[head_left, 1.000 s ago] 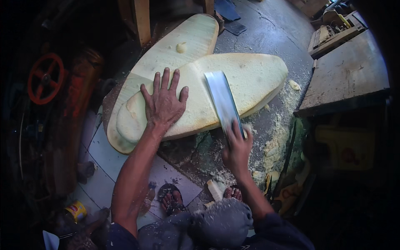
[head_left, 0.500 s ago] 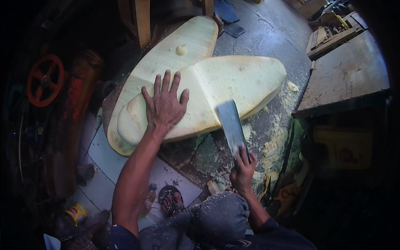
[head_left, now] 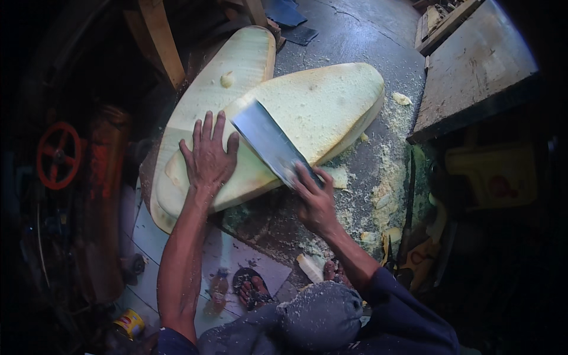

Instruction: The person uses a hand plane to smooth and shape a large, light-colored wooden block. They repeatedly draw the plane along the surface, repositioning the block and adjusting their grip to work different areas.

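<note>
leftmost, a red wheel stands upright beside a rusty cylinder in deep shade, with a small yellow can nearer the lower edge. next come wooden legs at the top, just beside a long pale foam slab. across that slab, at an angle, lies a thicker foam block, its rounded end pointing right. the left hand is flat on the block's left part, fingers spread wide, gripping nothing. a foot in a dark sandal shows below. at the middle, a long flat tool lies slantwise over the block; the right hand holds its near end, fingers closed around it. farther right, pale crumbs cover the floor near a worn wooden counter, with a yellow container below it in shadow.
</note>
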{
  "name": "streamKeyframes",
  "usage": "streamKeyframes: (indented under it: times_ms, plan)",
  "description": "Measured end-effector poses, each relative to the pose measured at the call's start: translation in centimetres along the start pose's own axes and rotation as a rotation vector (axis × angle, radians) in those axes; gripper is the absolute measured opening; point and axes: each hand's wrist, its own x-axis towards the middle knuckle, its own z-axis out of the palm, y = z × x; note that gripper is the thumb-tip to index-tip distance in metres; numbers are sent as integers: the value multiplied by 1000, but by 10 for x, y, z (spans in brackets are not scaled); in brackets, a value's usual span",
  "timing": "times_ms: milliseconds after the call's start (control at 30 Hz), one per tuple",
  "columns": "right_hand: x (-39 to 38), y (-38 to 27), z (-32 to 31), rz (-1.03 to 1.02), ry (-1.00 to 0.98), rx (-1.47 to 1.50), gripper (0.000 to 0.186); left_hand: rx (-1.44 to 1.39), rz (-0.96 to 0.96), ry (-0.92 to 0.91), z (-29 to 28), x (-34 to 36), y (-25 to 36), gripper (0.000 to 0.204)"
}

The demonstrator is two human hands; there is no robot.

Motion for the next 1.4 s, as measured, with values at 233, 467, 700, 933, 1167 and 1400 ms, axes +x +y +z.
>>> streamKeyframes:
  times_ms: [233,467,700,933,1167,1400]
  plan:
    - [7,1,2,128,91,-81,59,11,26,28,6,0,-3,67]
    - [7,6,-2,275,145,-329,61,10,15,-21,4,2,-3,66]
    - [7,7,-2,375,260,-377,68,-6,2,-57,0,3,-2,66]
    - [7,7,3,381,256,-520,73,27,12,-45,2,1,-2,67]
    - [2,9,6,364,249,-472,64,-24,6,-60,0,5,-2,67]
    - [-4,15,2,364,178,-482,64,-25,10,-72,3,4,-4,68]
